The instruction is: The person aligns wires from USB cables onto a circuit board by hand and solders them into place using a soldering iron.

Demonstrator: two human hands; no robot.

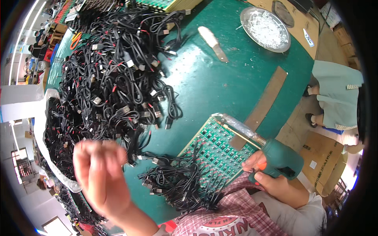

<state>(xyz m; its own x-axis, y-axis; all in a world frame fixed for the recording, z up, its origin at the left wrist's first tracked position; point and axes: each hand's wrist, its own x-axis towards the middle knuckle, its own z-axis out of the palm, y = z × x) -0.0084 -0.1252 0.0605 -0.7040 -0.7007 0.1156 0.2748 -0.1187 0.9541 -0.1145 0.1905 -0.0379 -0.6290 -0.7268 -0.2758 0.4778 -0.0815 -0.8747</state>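
Left hand [100, 173] nearest the camera: raised, blurred, fingers curled; whether it holds anything cannot be told. Board [218, 145] lies to its right, by the near edge of the table [228, 86], cables [175, 183] over its lower left. Right hand [277, 185] is nearer the board, just beside its right corner, clasped round the gun [281, 157]. Gun's barrel points up and leftward along the board's far right edge; tip contact cannot be confirmed.

Green soldering gun [280, 154] over flat green circuit panel [220, 147]; black cables [175, 181] overlapping panel
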